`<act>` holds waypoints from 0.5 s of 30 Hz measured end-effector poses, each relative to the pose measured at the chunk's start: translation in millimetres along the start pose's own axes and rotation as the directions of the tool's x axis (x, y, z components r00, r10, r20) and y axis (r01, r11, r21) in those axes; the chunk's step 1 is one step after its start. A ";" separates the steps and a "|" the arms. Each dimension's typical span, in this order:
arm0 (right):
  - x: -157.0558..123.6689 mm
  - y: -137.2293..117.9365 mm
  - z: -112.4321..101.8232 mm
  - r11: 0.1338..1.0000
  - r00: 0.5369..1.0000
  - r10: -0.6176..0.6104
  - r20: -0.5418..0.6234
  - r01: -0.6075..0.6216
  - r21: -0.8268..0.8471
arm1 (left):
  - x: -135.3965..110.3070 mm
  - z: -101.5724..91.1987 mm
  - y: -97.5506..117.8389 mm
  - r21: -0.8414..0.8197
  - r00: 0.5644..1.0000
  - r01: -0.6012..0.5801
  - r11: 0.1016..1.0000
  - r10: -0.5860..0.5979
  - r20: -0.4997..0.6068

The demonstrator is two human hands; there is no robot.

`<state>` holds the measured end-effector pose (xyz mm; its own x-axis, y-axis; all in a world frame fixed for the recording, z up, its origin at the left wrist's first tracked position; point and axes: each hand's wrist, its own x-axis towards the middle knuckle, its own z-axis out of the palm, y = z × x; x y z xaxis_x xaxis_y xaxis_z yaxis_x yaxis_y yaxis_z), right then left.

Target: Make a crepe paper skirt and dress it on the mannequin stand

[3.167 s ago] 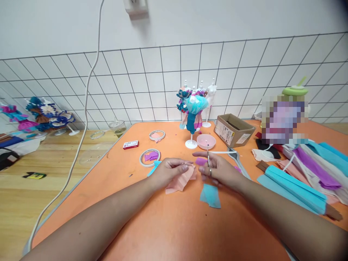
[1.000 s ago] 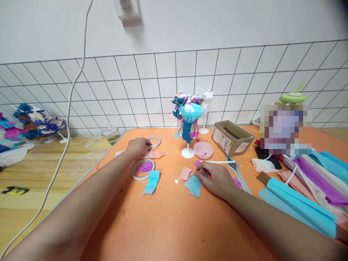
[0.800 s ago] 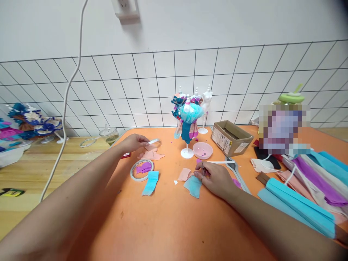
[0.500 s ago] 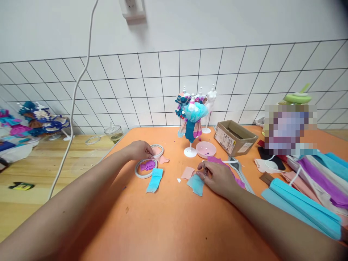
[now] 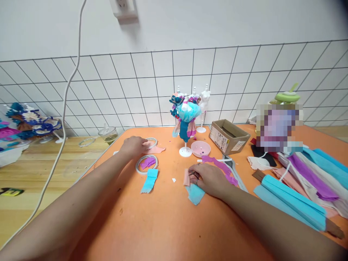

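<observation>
My left hand (image 5: 133,146) reaches over the left side of a narrow roll of tape (image 5: 155,140), its fingers closed at the rim. Pink crepe paper (image 5: 156,150) lies beside that roll. Nearer me is a second tape roll (image 5: 138,169) with folded purple paper (image 5: 147,162) inside its ring and a light blue strip (image 5: 150,181) at its lower edge. My right hand (image 5: 209,178) rests on the table, fingers curled at the edge of a small pink crepe piece (image 5: 186,178). A light blue piece (image 5: 196,194) sticks out below those fingers.
Behind stand small white mannequins, the front one in a teal and blue paper dress (image 5: 185,127). A pink dish (image 5: 200,148), a cardboard box (image 5: 228,137) and grey scissors (image 5: 236,174) are right of it. Folded crepe paper (image 5: 295,201) lies far right. A white cable (image 5: 65,108) hangs left.
My left hand and the farther tape roll have moved slightly away from the nearer roll. My right fingers have shifted onto the pink piece, which looks narrower. The view has turned a little right.
</observation>
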<state>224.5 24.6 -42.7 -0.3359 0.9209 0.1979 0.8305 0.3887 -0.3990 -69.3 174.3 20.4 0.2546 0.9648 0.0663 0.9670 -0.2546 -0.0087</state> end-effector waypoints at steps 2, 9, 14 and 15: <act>0.8 0.0 -0.4 0.999 0.999 0.033 -0.004 -0.033 0.033 | -26.8 -7.9 25.7 -0.029 0.988 -0.086 0.996 0.081 -0.128; 2.6 5.6 5.8 0.984 0.993 0.096 -0.069 -0.084 0.154 | -144.4 -2.9 142.6 0.024 0.439 -0.896 0.444 0.892 -0.112; -5.5 11.4 -14.8 0.963 0.943 0.264 -0.201 -0.269 0.001 | -139.2 33.2 151.3 -0.105 0.611 -0.790 0.604 0.790 -0.051; -7.8 13.0 -21.2 0.940 0.926 0.295 -0.235 -0.325 -0.103 | -134.9 37.6 147.2 -0.144 0.632 -0.772 0.620 0.773 -0.059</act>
<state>247.3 21.8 -30.5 0.0381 0.9603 0.2762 0.9358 0.0627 -0.3469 39.0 9.1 -27.3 0.9078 0.4088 0.0937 0.4015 -0.9117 0.0873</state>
